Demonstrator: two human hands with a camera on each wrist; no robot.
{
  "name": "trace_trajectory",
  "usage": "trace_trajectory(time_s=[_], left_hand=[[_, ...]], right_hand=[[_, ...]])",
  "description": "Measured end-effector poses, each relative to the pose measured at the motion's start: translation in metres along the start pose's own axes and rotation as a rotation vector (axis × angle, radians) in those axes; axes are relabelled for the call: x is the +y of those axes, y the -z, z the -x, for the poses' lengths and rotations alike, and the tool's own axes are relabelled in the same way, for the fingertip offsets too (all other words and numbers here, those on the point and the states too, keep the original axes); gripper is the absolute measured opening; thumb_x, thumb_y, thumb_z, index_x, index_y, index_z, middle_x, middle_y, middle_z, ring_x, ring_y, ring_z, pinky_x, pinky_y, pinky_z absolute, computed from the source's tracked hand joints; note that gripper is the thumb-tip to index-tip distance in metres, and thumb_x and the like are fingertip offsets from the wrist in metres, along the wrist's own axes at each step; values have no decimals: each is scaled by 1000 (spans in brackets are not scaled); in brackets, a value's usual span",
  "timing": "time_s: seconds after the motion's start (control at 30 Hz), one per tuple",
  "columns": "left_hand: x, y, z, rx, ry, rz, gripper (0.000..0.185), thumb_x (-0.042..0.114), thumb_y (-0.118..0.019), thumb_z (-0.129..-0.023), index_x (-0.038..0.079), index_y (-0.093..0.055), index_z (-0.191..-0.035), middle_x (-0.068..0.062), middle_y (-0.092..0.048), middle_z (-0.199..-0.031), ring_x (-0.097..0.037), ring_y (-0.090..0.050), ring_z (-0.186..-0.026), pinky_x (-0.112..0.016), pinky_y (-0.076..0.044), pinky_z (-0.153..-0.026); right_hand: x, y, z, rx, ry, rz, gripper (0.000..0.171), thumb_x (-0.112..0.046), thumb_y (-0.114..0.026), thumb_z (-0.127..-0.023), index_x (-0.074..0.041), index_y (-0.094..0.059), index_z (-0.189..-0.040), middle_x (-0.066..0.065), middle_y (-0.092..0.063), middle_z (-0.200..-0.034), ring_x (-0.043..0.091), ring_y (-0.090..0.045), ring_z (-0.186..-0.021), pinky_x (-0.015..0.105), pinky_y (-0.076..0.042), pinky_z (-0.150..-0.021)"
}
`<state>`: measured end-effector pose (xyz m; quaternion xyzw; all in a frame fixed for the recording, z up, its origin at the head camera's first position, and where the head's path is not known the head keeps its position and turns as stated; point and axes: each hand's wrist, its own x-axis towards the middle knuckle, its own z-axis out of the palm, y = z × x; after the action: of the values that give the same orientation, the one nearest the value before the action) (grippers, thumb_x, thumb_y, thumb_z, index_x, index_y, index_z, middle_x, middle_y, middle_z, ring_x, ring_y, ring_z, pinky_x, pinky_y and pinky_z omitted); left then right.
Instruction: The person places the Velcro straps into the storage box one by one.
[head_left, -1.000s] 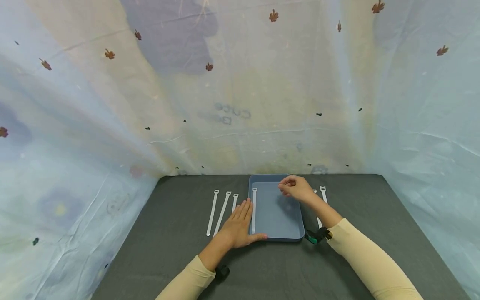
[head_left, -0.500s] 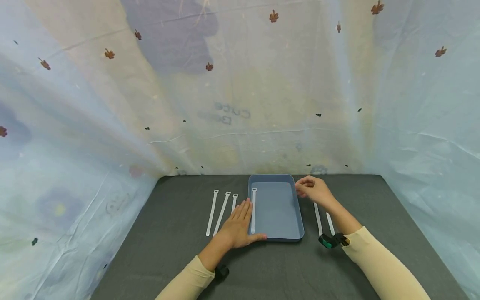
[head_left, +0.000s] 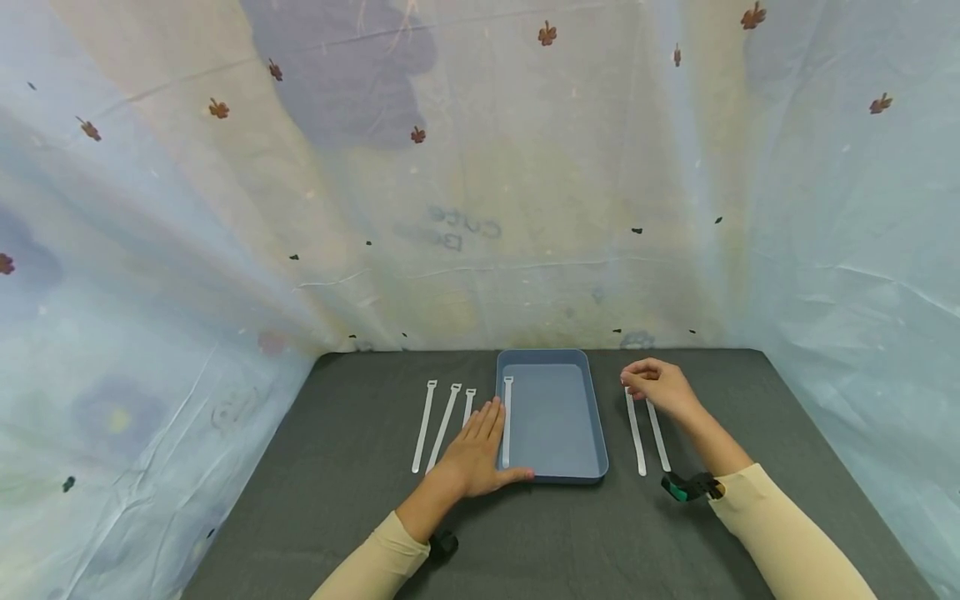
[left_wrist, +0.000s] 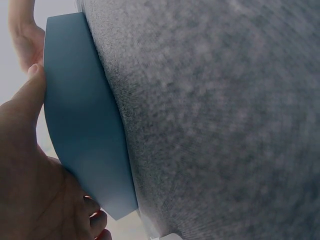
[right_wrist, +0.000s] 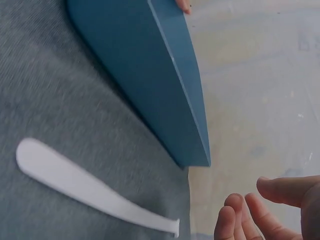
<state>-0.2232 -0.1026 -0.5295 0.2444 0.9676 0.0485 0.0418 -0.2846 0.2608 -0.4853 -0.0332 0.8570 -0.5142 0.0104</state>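
A shallow blue-grey tray [head_left: 558, 421] lies on the dark cloth, with one white strap with a slotted head [head_left: 507, 421] along its left side. My left hand [head_left: 474, 454] rests at the tray's front left corner, fingers straight along the left wall and thumb on the front rim. To the tray's right lie two more white straps, the nearer strap [head_left: 636, 442] and the outer strap [head_left: 659, 437]. Over their far ends hovers my right hand [head_left: 663, 387]. In the right wrist view, thumb and fingertips stand apart above the strap [right_wrist: 85, 182], not touching it.
Left of the tray lie three white straps, the outermost strap [head_left: 424, 427], the middle strap [head_left: 444, 427] and a strap [head_left: 469, 404] partly hidden by the left hand. A patterned curtain [head_left: 480, 275] rises behind the table [head_left: 555, 542] and along both sides.
My right hand has moved from over the tray rightward to the two straps there. Left hand, tray and the strap inside have stayed in place.
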Motion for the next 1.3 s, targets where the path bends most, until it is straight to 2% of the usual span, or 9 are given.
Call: trace_trajectory(time_s=[0.17,0.3,0.5,0.6,0.83,1.07,1.3], left_hand=[[0,1,1,5,0,6,121,85,-52,-94,-1,-14,-171,-18,-10,-180,-33,-12,-166,-44,-17,-134],[-3,-6,0,24,-3,22,122,85,-52,-94,0,-13,-171,-17,-8,-180,-32,-9,-167,-44,-15,-135],[-5,-13,-2,38,-6,23,122,86,-51,-94,0,-12,-172,-16,-7,-180,-30,-7,-167,-44,-13,-135],[-5,-12,-1,45,-9,14,123,87,-50,-93,0,-13,-171,-17,-8,-180,-31,-9,-167,-44,-14,-135],[-2,-3,2,33,-29,41,122,84,-54,-94,-3,-16,-170,-21,-12,-179,-37,-12,-166,-48,-16,-134],[1,3,3,12,-11,22,121,83,-55,-94,-1,-16,-171,-19,-12,-179,-34,-13,-166,-46,-19,-134],[1,2,2,7,-3,-2,121,86,-52,-94,0,-15,-171,-18,-11,-179,-33,-13,-166,-44,-18,-134]], right_hand=[[15,7,-2,16,-10,15,36,-23,-67,-110,7,-66,-129,28,-73,-116,36,-74,-98,45,-64,-85],[25,12,-2,37,-25,20,37,-23,-67,-109,8,-66,-129,28,-73,-118,38,-75,-101,44,-65,-85],[41,18,-5,80,-46,51,34,-18,-68,-108,11,-67,-126,27,-75,-111,27,-75,-89,33,-63,-73],[47,20,-7,96,-58,65,32,-15,-69,-107,12,-67,-124,25,-75,-108,23,-74,-87,30,-62,-70],[58,23,-10,80,-93,103,32,-14,-69,-106,12,-67,-123,25,-74,-109,23,-74,-88,33,-62,-72],[62,24,-14,63,-137,121,32,-14,-72,-104,13,-67,-122,19,-75,-103,19,-71,-82,35,-59,-71],[64,24,-19,64,-152,142,31,-14,-74,-102,12,-70,-118,14,-76,-95,14,-66,-75,30,-52,-65]])
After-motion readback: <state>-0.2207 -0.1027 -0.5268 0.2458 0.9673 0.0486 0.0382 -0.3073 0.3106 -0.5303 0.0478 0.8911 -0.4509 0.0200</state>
